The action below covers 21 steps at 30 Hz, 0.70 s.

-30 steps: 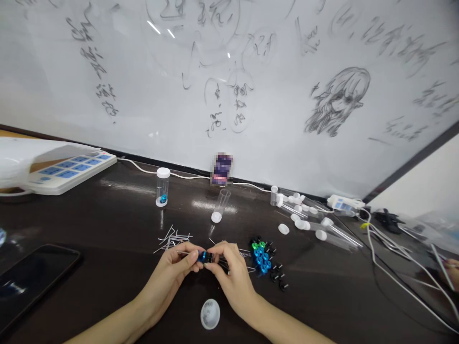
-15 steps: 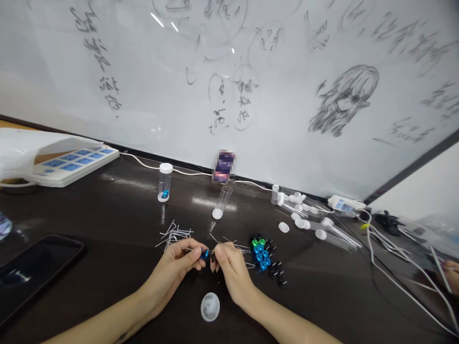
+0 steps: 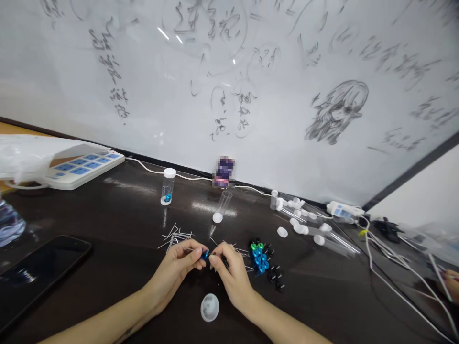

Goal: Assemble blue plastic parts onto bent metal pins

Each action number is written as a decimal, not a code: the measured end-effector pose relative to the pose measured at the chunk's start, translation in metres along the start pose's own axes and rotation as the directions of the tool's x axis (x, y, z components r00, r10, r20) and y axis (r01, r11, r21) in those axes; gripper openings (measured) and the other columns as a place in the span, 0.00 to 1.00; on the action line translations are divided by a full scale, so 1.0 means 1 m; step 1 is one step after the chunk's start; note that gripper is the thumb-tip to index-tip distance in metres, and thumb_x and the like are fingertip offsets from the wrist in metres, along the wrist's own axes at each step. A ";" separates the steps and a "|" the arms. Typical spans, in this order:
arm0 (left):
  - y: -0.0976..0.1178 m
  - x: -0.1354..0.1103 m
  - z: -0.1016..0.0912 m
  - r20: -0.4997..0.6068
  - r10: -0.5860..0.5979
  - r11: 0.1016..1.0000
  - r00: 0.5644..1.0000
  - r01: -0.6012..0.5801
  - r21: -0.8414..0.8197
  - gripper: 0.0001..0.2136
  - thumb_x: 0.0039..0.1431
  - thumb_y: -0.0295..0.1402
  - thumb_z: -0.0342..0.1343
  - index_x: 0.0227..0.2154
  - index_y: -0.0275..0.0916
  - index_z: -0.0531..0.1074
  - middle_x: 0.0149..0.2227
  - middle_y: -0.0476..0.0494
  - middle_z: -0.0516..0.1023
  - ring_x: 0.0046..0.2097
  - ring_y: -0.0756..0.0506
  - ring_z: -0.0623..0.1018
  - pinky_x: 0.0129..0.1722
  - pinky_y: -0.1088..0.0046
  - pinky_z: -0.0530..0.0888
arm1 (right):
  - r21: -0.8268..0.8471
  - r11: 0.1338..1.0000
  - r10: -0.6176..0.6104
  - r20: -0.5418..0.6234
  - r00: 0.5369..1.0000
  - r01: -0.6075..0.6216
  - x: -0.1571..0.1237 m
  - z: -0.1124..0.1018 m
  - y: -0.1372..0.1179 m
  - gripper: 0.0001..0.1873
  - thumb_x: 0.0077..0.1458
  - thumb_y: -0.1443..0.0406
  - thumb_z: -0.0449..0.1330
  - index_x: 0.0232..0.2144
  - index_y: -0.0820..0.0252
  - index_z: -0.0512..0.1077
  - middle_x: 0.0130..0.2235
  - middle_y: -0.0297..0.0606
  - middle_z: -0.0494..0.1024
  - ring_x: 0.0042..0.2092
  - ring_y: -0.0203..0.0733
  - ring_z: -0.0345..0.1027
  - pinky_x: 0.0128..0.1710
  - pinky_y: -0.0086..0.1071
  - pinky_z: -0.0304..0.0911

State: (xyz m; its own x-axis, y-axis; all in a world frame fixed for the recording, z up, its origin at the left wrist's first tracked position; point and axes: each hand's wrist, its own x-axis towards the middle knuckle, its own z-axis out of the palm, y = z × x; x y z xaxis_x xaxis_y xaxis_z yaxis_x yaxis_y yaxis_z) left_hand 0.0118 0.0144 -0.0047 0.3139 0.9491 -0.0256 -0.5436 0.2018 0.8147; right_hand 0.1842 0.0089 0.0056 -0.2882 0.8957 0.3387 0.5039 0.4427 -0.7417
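Observation:
My left hand (image 3: 179,263) pinches a small blue knob (image 3: 204,255) at its fingertips. My right hand (image 3: 229,272) meets it from the right, fingers curled on a small dark part against the knob; what it holds is mostly hidden. A heap of blue, green and black small parts (image 3: 263,260) lies just right of my right hand. Thin metal pins (image 3: 175,236) are scattered just beyond my left hand. A white round cap (image 3: 210,307) lies on the dark table (image 3: 107,220) between my wrists.
An upright capped vial with blue parts (image 3: 167,186) and an open tilted vial (image 3: 221,206) stand further back. Several clear tubes and white caps (image 3: 308,224) lie at right, with white cables (image 3: 394,267). A black phone (image 3: 32,274) and a power strip (image 3: 81,165) are at left. Whiteboard behind.
The black part in my right hand has drawn in closer to the blue knob; less of it shows. Both hands stay in the same spot; the view shifted slightly.

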 end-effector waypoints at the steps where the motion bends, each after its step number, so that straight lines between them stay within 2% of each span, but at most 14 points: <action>1: 0.000 0.000 0.000 0.003 0.002 1.000 1.000 -0.002 0.001 0.05 0.55 0.32 0.62 0.30 0.35 0.79 0.26 0.48 0.74 0.30 0.51 0.70 0.35 0.77 0.68 | -0.007 1.000 -0.007 -0.004 1.000 0.007 0.000 0.000 0.000 0.10 0.63 0.64 0.55 0.28 0.57 0.66 0.29 0.31 0.69 0.34 0.40 0.62 0.37 0.32 0.56; 3: 0.000 0.000 -0.001 -0.003 0.004 1.000 1.000 -0.004 -0.006 0.05 0.56 0.32 0.62 0.30 0.35 0.79 0.26 0.48 0.74 0.30 0.51 0.70 0.36 0.77 0.68 | -0.014 0.999 -0.033 -0.031 0.999 0.032 -0.001 0.001 0.000 0.05 0.61 0.67 0.58 0.31 0.57 0.66 0.31 0.31 0.70 0.35 0.40 0.63 0.38 0.32 0.56; 5: 0.000 0.001 0.000 -0.012 0.003 1.000 1.000 -0.003 -0.010 0.05 0.55 0.32 0.62 0.30 0.35 0.79 0.26 0.48 0.74 0.30 0.51 0.69 0.36 0.77 0.67 | -0.021 0.998 -0.060 -0.057 0.997 0.059 -0.001 0.002 0.001 0.05 0.58 0.70 0.60 0.33 0.57 0.67 0.33 0.31 0.70 0.36 0.40 0.63 0.39 0.32 0.56; 8: 0.001 0.001 0.001 -0.022 0.004 1.000 1.000 -0.004 -0.010 0.05 0.55 0.32 0.63 0.30 0.35 0.79 0.25 0.48 0.74 0.28 0.51 0.68 0.34 0.77 0.67 | -0.027 0.998 -0.051 -0.043 0.998 0.050 -0.002 0.002 0.000 0.05 0.59 0.68 0.60 0.32 0.57 0.67 0.31 0.31 0.70 0.36 0.40 0.63 0.39 0.32 0.56; 13: 0.002 -0.001 0.003 0.006 0.002 1.000 1.000 -0.002 -0.004 0.06 0.54 0.33 0.63 0.29 0.35 0.79 0.24 0.47 0.74 0.28 0.51 0.68 0.32 0.77 0.66 | -0.048 0.998 -0.045 0.023 0.999 0.046 -0.001 -0.002 -0.003 0.16 0.66 0.62 0.52 0.25 0.58 0.66 0.27 0.31 0.70 0.33 0.39 0.63 0.37 0.32 0.56; 15: 0.001 0.000 0.002 -0.004 0.003 1.000 1.000 -0.003 -0.006 0.05 0.54 0.33 0.63 0.30 0.35 0.79 0.25 0.47 0.74 0.28 0.51 0.69 0.32 0.77 0.67 | -0.056 0.997 -0.046 0.005 0.999 0.046 -0.001 -0.001 -0.004 0.14 0.64 0.63 0.54 0.26 0.58 0.66 0.27 0.31 0.70 0.33 0.40 0.63 0.37 0.32 0.56; 18: -0.001 0.001 0.000 -0.018 0.012 1.000 1.000 -0.012 -0.012 0.05 0.54 0.33 0.63 0.30 0.35 0.79 0.26 0.47 0.74 0.29 0.51 0.68 0.33 0.76 0.67 | -0.062 0.996 -0.073 -0.041 0.996 0.071 -0.002 0.000 -0.004 0.04 0.60 0.66 0.59 0.32 0.57 0.68 0.31 0.33 0.71 0.36 0.41 0.64 0.38 0.33 0.57; 21: -0.001 0.002 -0.001 -0.017 0.017 1.000 1.000 -0.017 -0.008 0.06 0.55 0.33 0.63 0.30 0.35 0.79 0.27 0.47 0.74 0.28 0.51 0.68 0.32 0.77 0.66 | -0.054 0.996 -0.080 -0.052 0.995 0.077 -0.002 0.002 -0.002 0.03 0.59 0.66 0.61 0.33 0.57 0.68 0.31 0.33 0.72 0.36 0.42 0.65 0.39 0.33 0.58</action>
State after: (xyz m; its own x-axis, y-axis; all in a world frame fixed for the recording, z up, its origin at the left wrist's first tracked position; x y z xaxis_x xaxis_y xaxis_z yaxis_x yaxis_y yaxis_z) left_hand 0.0124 0.0160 -0.0062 0.2913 0.9564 -0.0215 -0.5551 0.1873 0.8104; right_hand 0.1823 0.0057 0.0057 -0.2846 0.8583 0.4270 0.5234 0.5123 -0.6809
